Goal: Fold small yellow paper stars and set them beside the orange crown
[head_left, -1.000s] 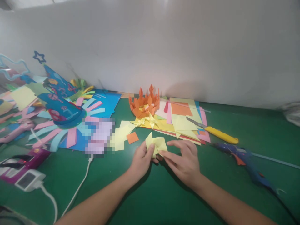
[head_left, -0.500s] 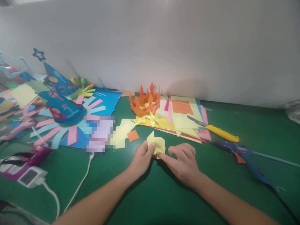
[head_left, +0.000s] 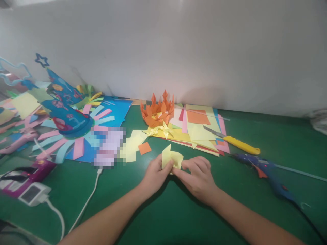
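Note:
A small folded piece of pale yellow paper [head_left: 176,157] is held above the green table, one pointed flap standing up at its left. My left hand [head_left: 154,175] pinches it from the left, thumb in front and the other fingers hidden behind. From the right, my right hand [head_left: 200,178] is closed at the paper's lower right edge, one fingertip on it and the other fingers curled. Just beyond the hands lie an orange paper square [head_left: 144,148] and several pale yellow sheets [head_left: 131,153]. Folded yellow paper pieces [head_left: 165,130] rest behind them.
An orange paper crown [head_left: 157,114] stands near the wall beside stacked coloured paper [head_left: 201,134]. A yellow utility knife [head_left: 241,145], blade out, and a blue glue gun [head_left: 270,173] lie right. Left are blue cone hats [head_left: 67,115], a pixelated object [head_left: 109,146] and a magenta power strip [head_left: 38,173].
The yellow paper has tilted and shifted slightly right in my fingers. My left thumb has moved a little right and down. My right hand stays at the paper's lower edge.

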Available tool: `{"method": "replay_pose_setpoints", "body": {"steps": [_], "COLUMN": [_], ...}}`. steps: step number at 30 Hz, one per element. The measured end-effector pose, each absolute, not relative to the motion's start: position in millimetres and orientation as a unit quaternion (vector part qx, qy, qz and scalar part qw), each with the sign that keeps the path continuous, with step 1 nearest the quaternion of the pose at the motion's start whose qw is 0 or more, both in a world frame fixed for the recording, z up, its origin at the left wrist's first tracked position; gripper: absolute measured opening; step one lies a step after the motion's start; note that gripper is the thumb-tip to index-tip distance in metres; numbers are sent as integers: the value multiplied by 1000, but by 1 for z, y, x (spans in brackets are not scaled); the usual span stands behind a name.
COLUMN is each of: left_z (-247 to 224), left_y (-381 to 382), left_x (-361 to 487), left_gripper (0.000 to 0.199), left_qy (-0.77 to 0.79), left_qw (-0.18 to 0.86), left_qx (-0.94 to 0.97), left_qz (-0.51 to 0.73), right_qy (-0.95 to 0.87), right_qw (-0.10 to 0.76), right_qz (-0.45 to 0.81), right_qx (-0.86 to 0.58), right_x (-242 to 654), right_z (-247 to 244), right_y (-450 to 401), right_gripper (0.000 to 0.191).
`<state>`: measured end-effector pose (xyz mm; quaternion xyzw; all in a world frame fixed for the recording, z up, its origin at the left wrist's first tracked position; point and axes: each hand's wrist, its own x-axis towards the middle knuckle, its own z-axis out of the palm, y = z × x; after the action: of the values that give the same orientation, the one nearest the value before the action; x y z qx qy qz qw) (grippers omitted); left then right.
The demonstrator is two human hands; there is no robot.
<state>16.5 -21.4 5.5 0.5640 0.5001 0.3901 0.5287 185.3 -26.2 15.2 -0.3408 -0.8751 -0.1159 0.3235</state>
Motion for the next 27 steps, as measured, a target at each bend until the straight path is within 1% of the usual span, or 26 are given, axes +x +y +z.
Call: {"method": "replay_pose_setpoints", "body": {"steps": [5, 10, 15, 20, 27], "left_z": [1, 3, 5, 5, 5], "left_y": [-22, -22, -21, -20, -19], "left_x": [17, 16, 16, 15, 15], "left_gripper": [27, 26, 27, 26, 24], "left_qy": [504, 486, 483, 473, 459], "left_qw": [532, 547, 557, 579, 613], "left_qx": [555, 554, 549, 527, 501], "left_qz": [393, 397, 394, 403, 402], "right_qy": [-876, -863, -863, -848, -842], "right_qw": [329, 361, 360, 360, 355], "right_qz": [-94, -92, -88, -112, -140], "right_qx": [-340, -341, -344, -373, -381], "right_x": [184, 182, 182, 182, 182], "right_z": [16, 13, 13, 13, 13], "right_y": [-26, -25, -25, -24, -25], "right_gripper": [20, 13, 13, 6, 12]}}
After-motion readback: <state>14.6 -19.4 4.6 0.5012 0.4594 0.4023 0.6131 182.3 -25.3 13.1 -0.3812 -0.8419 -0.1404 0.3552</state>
